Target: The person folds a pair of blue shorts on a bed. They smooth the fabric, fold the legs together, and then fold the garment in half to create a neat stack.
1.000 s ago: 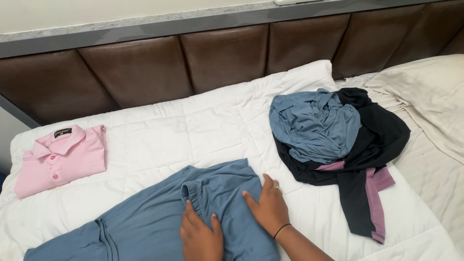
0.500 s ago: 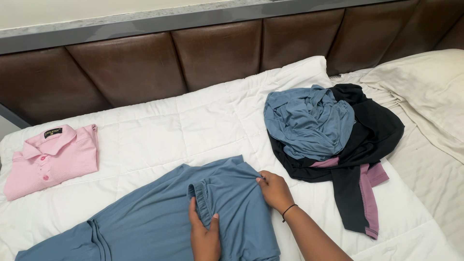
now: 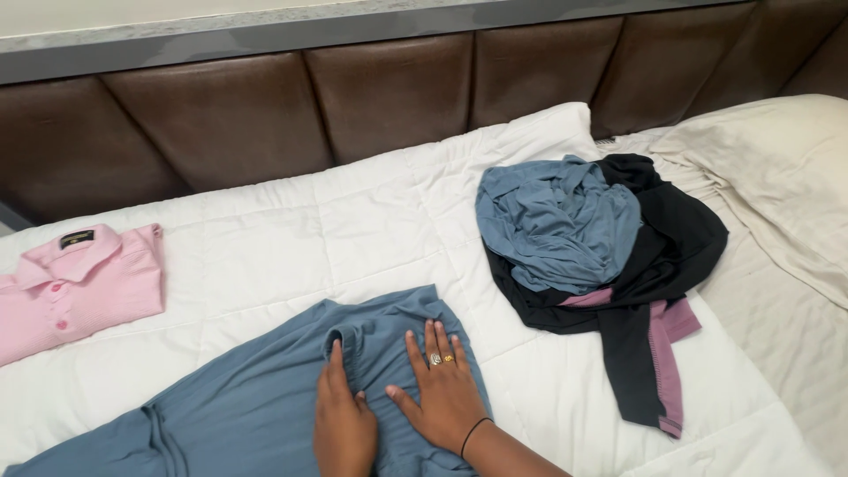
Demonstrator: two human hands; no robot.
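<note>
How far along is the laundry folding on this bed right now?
Done: one pink shirt lies folded at the left. In hand: both hands, left hand and right hand, press flat on a blue garment spread on the white quilt. Left: a heap of blue, black and mauve clothes, unfolded.

One label only: a small dark rectangular neck label [image 3: 77,238] with pale lettering, sewn inside the collar of a folded pink shirt [image 3: 79,287] at the left edge of the white quilted bed cover [image 3: 353,221]. Label lying roughly flat, slightly tilted, framed by the open collar, above the shirt's button placket. Too small to make out more than its shape and colours. No packages, signs or screens anywhere in view.
</note>
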